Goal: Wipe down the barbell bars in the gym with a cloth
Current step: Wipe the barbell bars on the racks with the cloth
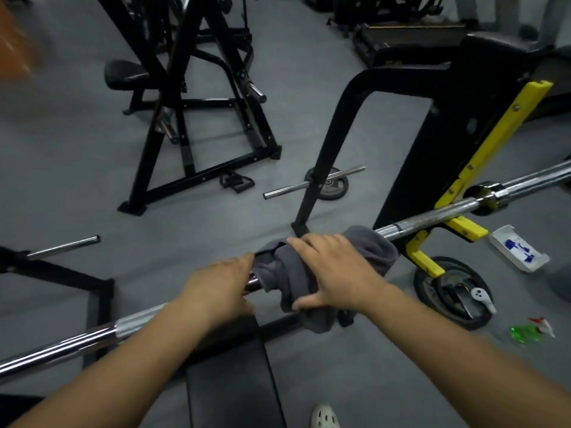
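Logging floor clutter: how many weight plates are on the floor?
2. The far plate lies behind the black upright, under a short chrome bar. The near plate lies at right, below the yellow hooks. The rack may hide others.

Gym. Evidence: grey rubber floor (77,180) throughout. Chrome barbell (432,216) sits on a black rack with yellow hooks (463,180) at 2 o'clock. Weight plate (429,288) lies flat on the floor at 3. Black steel machine frame (197,97) with padded seat (125,74) at 11. Treadmill (401,38) at 1. Bench pad (231,381) at 6.
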### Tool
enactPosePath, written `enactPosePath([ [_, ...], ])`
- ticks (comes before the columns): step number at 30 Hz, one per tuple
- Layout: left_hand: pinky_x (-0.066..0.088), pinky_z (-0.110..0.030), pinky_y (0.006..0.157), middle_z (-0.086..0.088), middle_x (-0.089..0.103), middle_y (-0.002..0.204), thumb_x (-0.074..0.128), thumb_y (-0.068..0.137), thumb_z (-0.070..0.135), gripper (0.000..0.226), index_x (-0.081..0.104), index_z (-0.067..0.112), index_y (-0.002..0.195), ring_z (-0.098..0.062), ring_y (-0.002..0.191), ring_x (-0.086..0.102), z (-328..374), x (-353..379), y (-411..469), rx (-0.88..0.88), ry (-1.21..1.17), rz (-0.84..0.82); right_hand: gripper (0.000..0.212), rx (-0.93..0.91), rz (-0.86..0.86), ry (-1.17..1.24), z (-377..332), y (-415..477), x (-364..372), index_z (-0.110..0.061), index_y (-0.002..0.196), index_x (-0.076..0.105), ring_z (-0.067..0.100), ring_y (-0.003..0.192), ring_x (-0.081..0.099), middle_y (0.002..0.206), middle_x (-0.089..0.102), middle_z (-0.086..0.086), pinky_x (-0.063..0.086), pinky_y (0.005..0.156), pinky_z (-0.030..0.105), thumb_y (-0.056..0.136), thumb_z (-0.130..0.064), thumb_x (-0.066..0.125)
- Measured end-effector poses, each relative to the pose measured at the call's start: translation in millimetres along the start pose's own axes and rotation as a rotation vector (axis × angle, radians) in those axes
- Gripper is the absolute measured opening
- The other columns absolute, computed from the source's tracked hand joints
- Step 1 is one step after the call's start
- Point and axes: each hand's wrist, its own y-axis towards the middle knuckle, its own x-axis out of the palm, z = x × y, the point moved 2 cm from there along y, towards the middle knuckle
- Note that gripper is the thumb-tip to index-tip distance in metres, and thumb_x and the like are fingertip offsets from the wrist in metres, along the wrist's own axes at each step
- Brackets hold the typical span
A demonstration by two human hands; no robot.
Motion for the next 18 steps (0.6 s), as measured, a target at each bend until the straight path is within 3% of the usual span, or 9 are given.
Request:
enactPosePath([
  [4, 0.047, -0.035, 0.095, -0.003, 0.053, 0.142, 0.075, 0.075, 0.053, 0.09, 0.027, 0.026, 0.146, -0.027, 0.128, 0.051, -66, 7, -41, -0.188, -0.028, -0.078, 0.094, -0.078, 0.027, -0.007, -48, 28, 18, -0.029, 0.148, 0.035, 0.028, 0.104, 0.06, 0.118, 0.058, 0.001, 0.046, 0.086, 0.045, 0.068, -0.067, 0.068],
  [7, 0.045, -0.039, 0.101, -0.003, 0.049, 0.145, 0.075, 0.074, 0.059, 0.097, 0.024, 0.025, 0.15, -0.026, 0.13, 0.049, -115, 20, -87, -0.347, -0.114, -0.086, 0.089, -0.151, -0.011, 0.04, -67, 45, 15, -0.031, 0.14, 0.042, 0.028, 0.104, 0.063, 0.115, 0.06, -0.001, 0.049, 0.087, 0.045, 0.068, -0.081, 0.057],
  [10, 0.042, -0.038, 0.104, -0.001, 0.053, 0.14, 0.075, 0.074, 0.06, 0.093, 0.031, 0.024, 0.147, -0.023, 0.127, 0.051, -144, 36, -132, -0.417, -0.18, 0.059, 0.093, -0.242, -0.032, 0.061, -106, 58, 16, -0.031, 0.142, 0.036, 0.029, 0.104, 0.062, 0.117, 0.059, -0.001, 0.051, 0.085, 0.045, 0.07, -0.087, 0.049],
  [13, 0.031, -0.044, 0.111, 0.002, 0.055, 0.137, 0.073, 0.071, 0.066, 0.089, 0.038, 0.027, 0.142, -0.022, 0.129, 0.049, -160, 56, -160, -0.403, -0.069, 0.264, 0.095, -0.308, 0.026, 0.063, -164, 69, 23, -0.028, 0.147, 0.031, 0.029, 0.107, 0.06, 0.122, 0.057, 0.002, 0.05, 0.086, 0.043, 0.073, -0.086, 0.048],
  [18, 0.027, -0.054, 0.115, -0.005, 0.051, 0.145, 0.081, 0.066, 0.053, 0.094, 0.043, 0.017, 0.145, -0.028, 0.136, 0.046, -192, 88, -182, -0.325, 0.026, 0.453, 0.077, -0.277, 0.09, 0.036, -249, 91, 31, -0.026, 0.135, 0.041, 0.03, 0.099, 0.061, 0.109, 0.058, 0.003, 0.049, 0.077, 0.042, 0.076, -0.072, 0.062],
])
